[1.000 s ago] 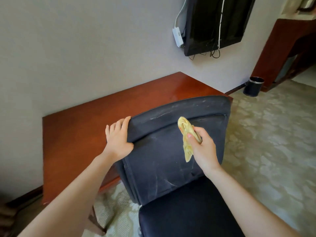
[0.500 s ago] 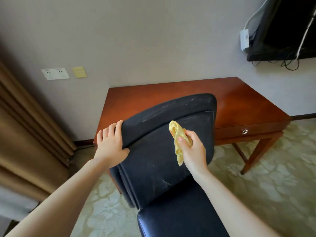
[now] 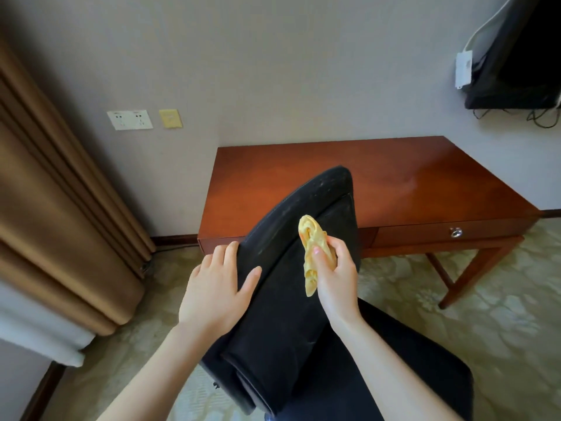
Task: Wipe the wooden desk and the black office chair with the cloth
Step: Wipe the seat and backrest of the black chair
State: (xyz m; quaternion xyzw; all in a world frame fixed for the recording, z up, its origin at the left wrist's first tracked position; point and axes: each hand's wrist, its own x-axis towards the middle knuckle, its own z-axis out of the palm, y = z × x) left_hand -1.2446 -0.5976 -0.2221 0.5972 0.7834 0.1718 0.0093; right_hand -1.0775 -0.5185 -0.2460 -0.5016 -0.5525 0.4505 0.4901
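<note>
The black office chair (image 3: 282, 302) stands in front of me, its backrest turned edge-on and its seat at the lower right. My left hand (image 3: 217, 290) grips the backrest's left edge, thumb on the front face. My right hand (image 3: 332, 279) holds a bunched yellow cloth (image 3: 311, 247) against the front of the backrest near its top. The wooden desk (image 3: 394, 180) stands behind the chair against the wall, its top bare and glossy.
Brown curtains (image 3: 60, 208) hang at the left. Wall sockets (image 3: 130, 120) sit above the desk's left end. A black TV (image 3: 516, 56) with cables hangs at the upper right. A drawer knob (image 3: 456, 232) shows on the desk front. Patterned carpet covers the floor.
The chair has swivelled so its backrest faces more to the right, and my view has swung left. Both hands kept their hold, the cloth staying near the backrest's top.
</note>
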